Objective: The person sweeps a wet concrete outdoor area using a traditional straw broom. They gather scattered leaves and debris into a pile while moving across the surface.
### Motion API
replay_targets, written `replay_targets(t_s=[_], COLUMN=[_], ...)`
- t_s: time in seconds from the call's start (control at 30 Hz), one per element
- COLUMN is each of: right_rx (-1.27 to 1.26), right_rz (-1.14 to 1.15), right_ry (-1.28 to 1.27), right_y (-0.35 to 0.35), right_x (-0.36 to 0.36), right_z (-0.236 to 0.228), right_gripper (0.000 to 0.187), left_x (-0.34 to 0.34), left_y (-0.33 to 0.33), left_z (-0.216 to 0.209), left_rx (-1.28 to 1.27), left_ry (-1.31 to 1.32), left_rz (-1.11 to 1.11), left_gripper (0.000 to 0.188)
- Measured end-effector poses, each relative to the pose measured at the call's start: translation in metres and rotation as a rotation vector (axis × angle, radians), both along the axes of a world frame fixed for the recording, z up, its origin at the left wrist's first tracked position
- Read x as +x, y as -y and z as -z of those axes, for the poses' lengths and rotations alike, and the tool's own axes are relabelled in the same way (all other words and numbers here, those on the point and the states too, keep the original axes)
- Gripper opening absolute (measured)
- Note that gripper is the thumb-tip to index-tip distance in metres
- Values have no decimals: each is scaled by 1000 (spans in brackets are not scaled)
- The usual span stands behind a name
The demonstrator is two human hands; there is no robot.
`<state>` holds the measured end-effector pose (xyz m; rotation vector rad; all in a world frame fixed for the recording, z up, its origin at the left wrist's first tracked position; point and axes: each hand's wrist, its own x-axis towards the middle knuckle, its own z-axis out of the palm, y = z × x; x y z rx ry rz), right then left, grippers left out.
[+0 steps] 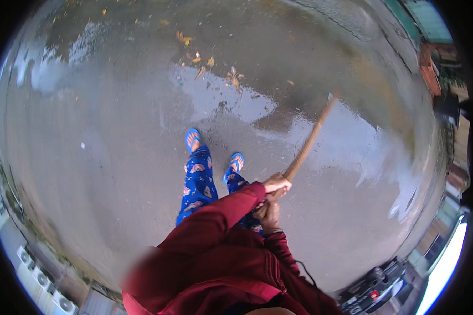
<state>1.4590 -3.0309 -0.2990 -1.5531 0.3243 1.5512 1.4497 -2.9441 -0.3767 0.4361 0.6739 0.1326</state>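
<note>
A long wooden stick (309, 140), likely a broom handle, slants from my hands up and to the right over wet concrete ground (115, 157); its far end is blurred. My left hand (276, 184) grips the stick higher up, coming out of a dark red sleeve. My right hand (268, 215) holds the stick's near end just below it. My legs in blue patterned trousers and blue sandals (193, 139) stand left of the stick.
Puddles (231, 100) shine ahead of my feet. Yellow fallen leaves (210, 65) lie scattered farther out. Buildings (436, 58) curve along the right rim, a dark vehicle (373, 291) sits at the lower right, and white units (37, 275) line the lower left.
</note>
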Motion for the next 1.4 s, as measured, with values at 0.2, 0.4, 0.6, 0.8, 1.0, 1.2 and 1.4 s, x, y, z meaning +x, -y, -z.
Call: replay_targets(t_s=[0.2, 0.4, 0.6, 0.8, 1.0, 1.2, 1.4], right_rx=[-100, -2, 423, 320, 13, -261, -13], right_rz=[137, -491, -1099, -1020, -520, -303, -871], right_ry=[-18, -115, -268, -467, -377, -245, -230], right_y=[-13, -64, -183, -209, -93, -67, -98], right_x=[34, -151, -335, -355, -283, -265, -347], right_z=[33, 71, 108, 41, -40, -32, 7], right_gripper=[12, 16, 23, 26, 36, 9, 16], left_x=[37, -193, -436, -464, -358, -303, -431], left_y=[14, -37, -117, -145, -58, -27, -27], left_z=[49, 67, 54, -18, -53, -22, -2], left_rx=[130, -287, 10, 121, -149, -452, -509], left_ry=[-261, -438, -747, -828, -420, -170, -589], left_rz=[244, -223, -908, -1162, -657, -248, -601], left_gripper=[16, 13, 16, 64, 65, 16, 12])
